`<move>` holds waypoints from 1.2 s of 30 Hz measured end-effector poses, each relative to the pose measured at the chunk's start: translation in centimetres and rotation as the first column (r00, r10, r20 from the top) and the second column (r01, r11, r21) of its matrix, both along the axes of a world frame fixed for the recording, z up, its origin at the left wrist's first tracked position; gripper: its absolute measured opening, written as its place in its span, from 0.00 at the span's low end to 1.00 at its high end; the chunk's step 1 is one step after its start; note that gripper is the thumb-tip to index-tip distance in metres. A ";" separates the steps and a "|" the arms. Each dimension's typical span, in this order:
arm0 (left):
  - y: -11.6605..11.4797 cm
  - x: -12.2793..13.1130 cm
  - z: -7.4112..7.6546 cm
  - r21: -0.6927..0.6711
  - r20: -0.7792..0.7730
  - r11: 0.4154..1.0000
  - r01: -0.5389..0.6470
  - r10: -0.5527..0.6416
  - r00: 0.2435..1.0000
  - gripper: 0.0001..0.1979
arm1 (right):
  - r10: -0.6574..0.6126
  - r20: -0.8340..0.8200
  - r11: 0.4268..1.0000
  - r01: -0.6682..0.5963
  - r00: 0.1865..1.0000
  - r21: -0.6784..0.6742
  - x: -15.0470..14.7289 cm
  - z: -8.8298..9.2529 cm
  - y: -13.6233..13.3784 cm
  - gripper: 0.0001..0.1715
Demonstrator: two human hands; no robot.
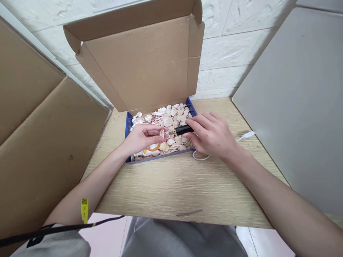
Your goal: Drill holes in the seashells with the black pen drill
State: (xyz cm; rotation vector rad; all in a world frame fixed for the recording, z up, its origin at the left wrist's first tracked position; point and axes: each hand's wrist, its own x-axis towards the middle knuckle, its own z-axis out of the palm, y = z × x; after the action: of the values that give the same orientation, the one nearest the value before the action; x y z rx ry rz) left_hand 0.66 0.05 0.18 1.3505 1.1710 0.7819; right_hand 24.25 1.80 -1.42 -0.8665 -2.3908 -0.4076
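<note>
Over the left part of a blue-edged box [160, 157] full of seashells [174, 116], my left hand [143, 137] pinches a small ribbed shell [162, 133] between thumb and fingers. My right hand [210, 134] is wrapped round a black pen-like tool [182, 130] above the box's right side. The tool's thin metal tip points left at the held shell; whether the two touch is too small to tell. A white cable [200, 159] loops out beneath my right hand. The fingertips of both hands are partly hidden.
The box's brown cardboard lid [142, 64] stands open against the white brick wall [225, 50]. A white plug [248, 135] lies on the wooden table [171, 189] at the right. Cardboard [48, 142] rises at the left, a grey panel [300, 89] at the right. A black cable crosses my left arm.
</note>
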 end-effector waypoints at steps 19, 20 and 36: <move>-0.1 -0.4 0.0 0.258 -0.059 0.965 0.048 -0.034 0.998 0.15 | -0.007 0.005 0.996 0.007 1.000 -0.084 -1.7 -0.1 -1.7 0.21; 0.0 -0.6 0.1 0.299 -0.072 0.952 0.069 -0.050 0.996 0.12 | -0.005 0.000 0.997 0.005 1.000 -0.079 -1.7 -0.1 -1.7 0.21; 0.0 -0.6 -0.2 0.158 -0.023 0.986 0.048 -0.045 0.999 0.17 | 0.035 -0.008 0.999 -0.035 0.999 -0.004 -1.6 -0.2 -1.6 0.20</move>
State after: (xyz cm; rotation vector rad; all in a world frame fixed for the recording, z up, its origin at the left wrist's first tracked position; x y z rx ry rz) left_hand 0.09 0.09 -0.07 1.5140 1.1073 0.8441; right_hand 22.68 0.23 -1.57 -0.8250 -2.3968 -0.3851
